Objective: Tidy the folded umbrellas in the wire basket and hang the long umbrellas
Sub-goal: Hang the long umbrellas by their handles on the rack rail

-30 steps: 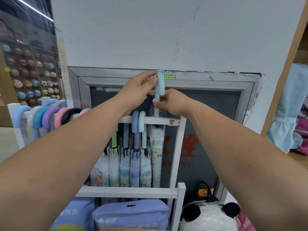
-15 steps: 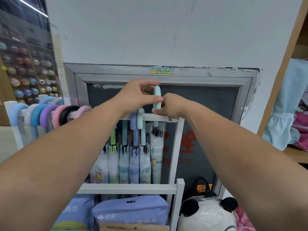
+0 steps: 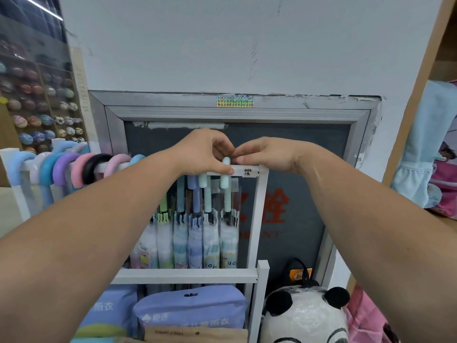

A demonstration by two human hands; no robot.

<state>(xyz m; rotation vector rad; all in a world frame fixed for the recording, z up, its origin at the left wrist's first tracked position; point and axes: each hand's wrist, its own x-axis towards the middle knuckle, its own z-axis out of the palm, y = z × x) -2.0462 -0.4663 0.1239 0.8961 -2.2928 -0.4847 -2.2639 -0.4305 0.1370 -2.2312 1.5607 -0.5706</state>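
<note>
Mint-green and matte, the smooth plastic crook handle (image 3: 225, 174) of one long umbrella (image 3: 228, 241) is hooked over the white square-section top rail (image 3: 238, 168) at the centre of the frame, just left of the rack's corner post. The left hand (image 3: 202, 152) curls over the top of the crook, its thumb pressed against the handle at rail height, so it grips the handle. The right hand (image 3: 269, 153) brings its fingertips to the crook's tip; I cannot tell whether they pinch it or only touch. This umbrella looks all but hung, and letting go seems the only step left for it. Beside it to the left, slim pastel-handled umbrellas (image 3: 195, 241) already hang in a close row, their canopies rolled tight inside glossy clear sleeves. Further along the rail at centre left sit thick, rounded, foam-like handles (image 3: 81, 169) in blue, purple, pink and black. No wire basket or folded umbrella shows here, so how that half of the task stands cannot be judged. At the bottom of the frame lie soft lilac plastic pouches (image 3: 190, 310) and a round panda plush (image 3: 304, 320) in crinkled film.
</note>
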